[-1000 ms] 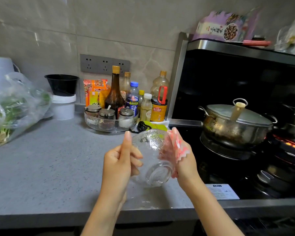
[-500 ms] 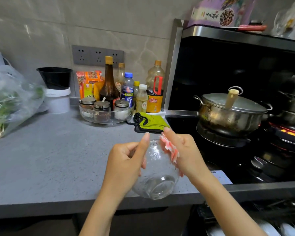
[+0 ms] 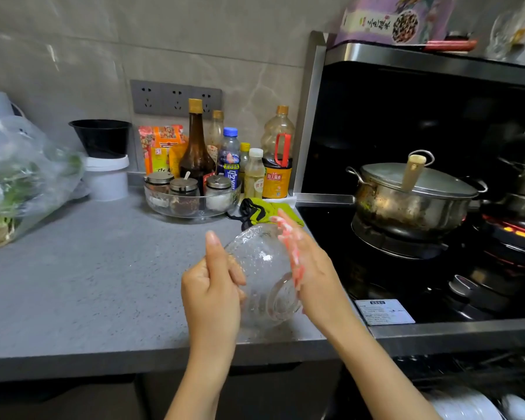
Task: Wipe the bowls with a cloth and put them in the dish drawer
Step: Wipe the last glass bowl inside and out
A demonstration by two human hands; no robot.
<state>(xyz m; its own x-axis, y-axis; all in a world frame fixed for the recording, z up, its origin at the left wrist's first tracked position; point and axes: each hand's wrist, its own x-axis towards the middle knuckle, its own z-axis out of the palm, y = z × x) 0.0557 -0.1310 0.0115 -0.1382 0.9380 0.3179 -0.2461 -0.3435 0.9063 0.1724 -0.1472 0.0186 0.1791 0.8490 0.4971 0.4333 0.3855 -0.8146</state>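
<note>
A clear textured glass bowl (image 3: 262,268) is held tilted on its side above the grey counter's front edge, its base toward me. My left hand (image 3: 214,286) grips its left rim, thumb raised. My right hand (image 3: 311,268) presses a pink and white cloth (image 3: 293,247) flat against the bowl's right outer wall. At the bottom right, the open dish drawer (image 3: 467,401) shows white dishes below the stove.
A glass tray of spice jars (image 3: 191,198) and several bottles stand at the back. A green-black cloth (image 3: 261,212) lies by the stove. A lidded steel pot (image 3: 412,195) sits on the hob; a burner (image 3: 515,231) glows at right. A vegetable bag (image 3: 22,177) lies left.
The bowl has been turned in my hands and the cloth hand has slid down along its right side. The view has shifted slightly; both hands stay over the counter edge.
</note>
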